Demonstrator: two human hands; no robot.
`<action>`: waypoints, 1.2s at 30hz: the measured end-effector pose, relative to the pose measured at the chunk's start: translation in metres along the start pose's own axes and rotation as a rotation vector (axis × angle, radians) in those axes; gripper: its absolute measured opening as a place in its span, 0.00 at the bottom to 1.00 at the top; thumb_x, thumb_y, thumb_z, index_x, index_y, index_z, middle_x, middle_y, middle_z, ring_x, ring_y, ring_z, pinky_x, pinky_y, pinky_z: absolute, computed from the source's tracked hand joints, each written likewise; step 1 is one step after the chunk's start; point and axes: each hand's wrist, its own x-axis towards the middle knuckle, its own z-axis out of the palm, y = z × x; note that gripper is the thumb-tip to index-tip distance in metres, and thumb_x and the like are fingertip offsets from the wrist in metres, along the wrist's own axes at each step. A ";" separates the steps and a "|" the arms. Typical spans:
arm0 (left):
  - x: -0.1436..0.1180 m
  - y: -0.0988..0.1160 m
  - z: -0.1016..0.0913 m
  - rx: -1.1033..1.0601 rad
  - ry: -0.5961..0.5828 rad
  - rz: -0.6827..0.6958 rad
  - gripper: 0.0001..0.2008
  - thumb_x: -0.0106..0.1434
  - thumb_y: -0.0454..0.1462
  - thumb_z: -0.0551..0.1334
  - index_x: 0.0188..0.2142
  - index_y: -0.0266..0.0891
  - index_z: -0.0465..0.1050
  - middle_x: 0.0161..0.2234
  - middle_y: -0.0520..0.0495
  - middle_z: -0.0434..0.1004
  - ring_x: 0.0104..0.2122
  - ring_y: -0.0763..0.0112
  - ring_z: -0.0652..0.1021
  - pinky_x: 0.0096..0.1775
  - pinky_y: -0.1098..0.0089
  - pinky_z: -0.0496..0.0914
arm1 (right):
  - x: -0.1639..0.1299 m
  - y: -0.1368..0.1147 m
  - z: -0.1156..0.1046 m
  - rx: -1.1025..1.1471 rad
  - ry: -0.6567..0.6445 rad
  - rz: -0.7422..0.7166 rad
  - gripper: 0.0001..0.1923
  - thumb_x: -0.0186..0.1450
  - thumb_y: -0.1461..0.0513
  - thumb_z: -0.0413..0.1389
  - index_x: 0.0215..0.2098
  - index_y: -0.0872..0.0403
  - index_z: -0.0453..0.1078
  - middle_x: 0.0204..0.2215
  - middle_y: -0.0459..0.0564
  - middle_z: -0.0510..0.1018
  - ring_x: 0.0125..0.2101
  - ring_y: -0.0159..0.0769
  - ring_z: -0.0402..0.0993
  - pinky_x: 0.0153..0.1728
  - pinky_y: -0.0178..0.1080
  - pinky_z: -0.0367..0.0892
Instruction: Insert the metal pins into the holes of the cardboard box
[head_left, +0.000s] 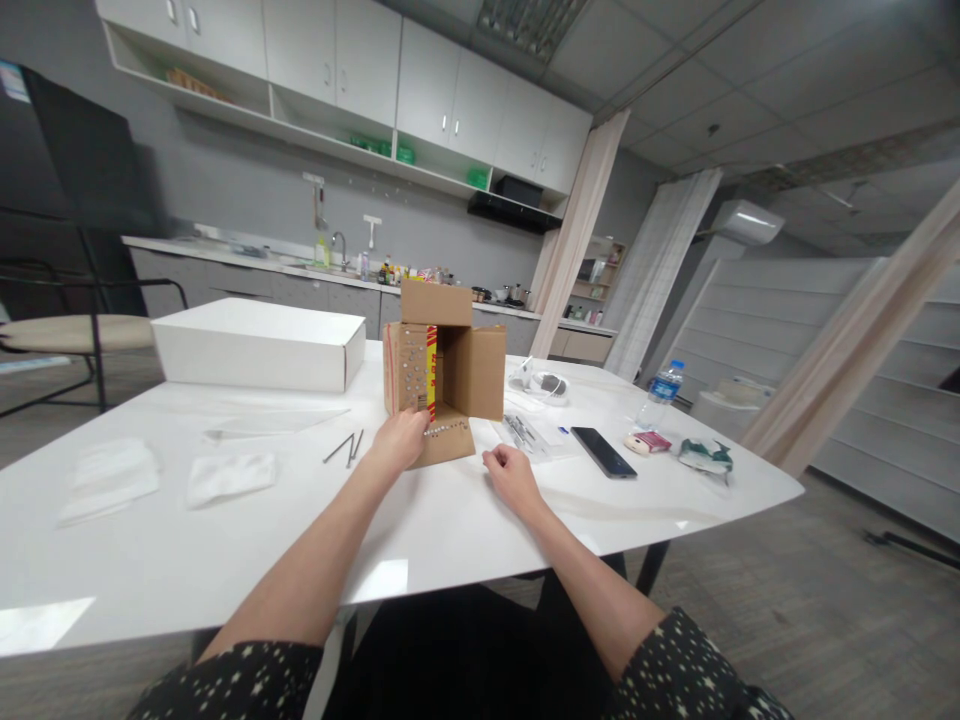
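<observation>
A small cardboard box [486, 375] stands on the white table with its flaps spread and its opening facing me. Small shiny bits dot its left flap, and a row of them runs along the lower flap [442, 447]. My left hand [401, 440] is closed at the bottom of the left flap, its fingertips against the cardboard; I cannot make out what is between them. To the right of the lower flap, my right hand [514, 475] is curled just over the table, with the fingertips together. Whatever it pinches, if anything, is too small to name.
Several long nails [349, 448] and white cloths [231, 477] lie left. Behind them is a white box [259, 345]. On the right are a clear plastic bag [536, 437], a phone [603, 452], a pink-and-white packet [647, 443] and a water bottle [661, 393].
</observation>
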 end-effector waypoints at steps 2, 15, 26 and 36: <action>-0.001 0.000 -0.003 -0.025 -0.024 -0.015 0.16 0.61 0.27 0.49 0.40 0.38 0.73 0.41 0.39 0.78 0.41 0.62 0.79 0.39 0.70 0.70 | 0.000 0.000 0.000 -0.001 -0.002 0.002 0.13 0.60 0.56 0.50 0.20 0.53 0.63 0.18 0.44 0.69 0.24 0.34 0.64 0.28 0.36 0.55; -0.004 -0.002 -0.009 -0.036 -0.086 -0.079 0.14 0.62 0.27 0.50 0.39 0.39 0.71 0.42 0.40 0.77 0.41 0.62 0.78 0.37 0.70 0.69 | 0.000 0.002 0.001 -0.013 -0.001 -0.002 0.13 0.61 0.57 0.50 0.20 0.53 0.63 0.18 0.44 0.69 0.23 0.33 0.64 0.27 0.36 0.55; 0.005 -0.001 0.009 -0.003 -0.030 -0.008 0.15 0.64 0.28 0.48 0.44 0.36 0.70 0.43 0.38 0.76 0.43 0.62 0.78 0.41 0.67 0.70 | -0.001 -0.002 -0.001 -0.010 0.000 0.007 0.13 0.60 0.57 0.50 0.19 0.53 0.61 0.18 0.44 0.68 0.24 0.34 0.63 0.28 0.36 0.55; 0.003 0.001 0.010 0.017 -0.005 0.026 0.14 0.63 0.29 0.51 0.46 0.34 0.70 0.44 0.36 0.74 0.45 0.60 0.77 0.45 0.65 0.69 | 0.001 0.002 0.001 -0.008 0.016 -0.020 0.13 0.60 0.57 0.50 0.19 0.53 0.62 0.18 0.44 0.68 0.23 0.34 0.63 0.27 0.36 0.55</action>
